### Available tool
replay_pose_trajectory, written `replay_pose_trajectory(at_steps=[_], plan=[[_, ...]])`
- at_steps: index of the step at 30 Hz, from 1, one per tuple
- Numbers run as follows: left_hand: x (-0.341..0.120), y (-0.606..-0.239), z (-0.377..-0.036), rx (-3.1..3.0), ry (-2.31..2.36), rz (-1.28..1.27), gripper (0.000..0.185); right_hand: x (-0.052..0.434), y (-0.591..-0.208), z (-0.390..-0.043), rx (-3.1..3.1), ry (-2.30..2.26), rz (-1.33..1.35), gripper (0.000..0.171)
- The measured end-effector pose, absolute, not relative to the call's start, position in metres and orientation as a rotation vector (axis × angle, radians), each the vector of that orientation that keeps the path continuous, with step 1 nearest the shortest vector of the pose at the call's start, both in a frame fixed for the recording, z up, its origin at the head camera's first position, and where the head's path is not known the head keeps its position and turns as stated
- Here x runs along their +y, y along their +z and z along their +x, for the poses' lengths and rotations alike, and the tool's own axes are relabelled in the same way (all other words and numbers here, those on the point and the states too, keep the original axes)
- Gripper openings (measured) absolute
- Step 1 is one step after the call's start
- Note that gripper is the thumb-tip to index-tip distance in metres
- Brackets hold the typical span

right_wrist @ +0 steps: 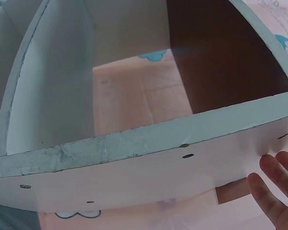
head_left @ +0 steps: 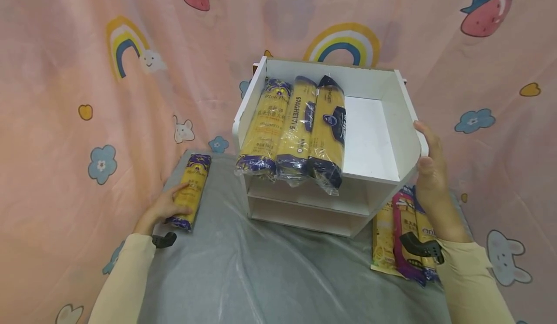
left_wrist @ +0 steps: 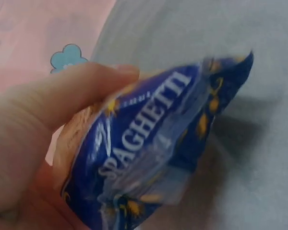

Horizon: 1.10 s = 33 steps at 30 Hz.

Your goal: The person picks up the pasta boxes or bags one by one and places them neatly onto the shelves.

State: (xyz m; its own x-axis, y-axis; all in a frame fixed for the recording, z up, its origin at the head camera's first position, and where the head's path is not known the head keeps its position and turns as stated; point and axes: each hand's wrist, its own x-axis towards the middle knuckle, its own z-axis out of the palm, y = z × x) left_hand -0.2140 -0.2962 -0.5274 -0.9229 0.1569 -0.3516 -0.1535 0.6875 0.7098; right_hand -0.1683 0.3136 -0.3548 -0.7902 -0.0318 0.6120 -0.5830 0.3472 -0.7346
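Left hand on a spaghetti packet, right hand steadying a white shelf

The left hand (head_left: 167,207) gripped a spaghetti packet (head_left: 191,191) lying on the grey surface (head_left: 261,275), left of the white shelf (head_left: 409,116). The right hand (head_left: 428,162), fingers straight, pressed flat against the shelf's right side wall. Three spaghetti packets (head_left: 296,130) lay side by side in the top compartment, ends overhanging the front. More packets (head_left: 398,232) lay on the surface near the right wrist

Three spaghetti packs (head_left: 296,130) lie side by side on the shelf's top tier, more packets (head_left: 402,232) rest on the grey table (head_left: 261,275), and a pink cartoon curtain (head_left: 65,96) hangs behind.
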Motion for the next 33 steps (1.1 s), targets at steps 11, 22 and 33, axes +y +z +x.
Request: replay_pose_trajectory(at_steps=[11,22,33], plan=[[-0.292,-0.528,-0.209,2.513,1.087,0.122,0.097,0.314,-0.355,-0.17,-2.098,1.432,0.56,0.076],[-0.293,-0.53,-0.21,2.378,1.2,0.169,0.093,0.316,-0.356,-0.171,-2.07,1.456,0.593,0.077],[-0.292,-0.533,-0.211,2.21,1.415,0.121,0.095,0.314,-0.354,-0.169,-2.104,1.437,0.563,0.076]])
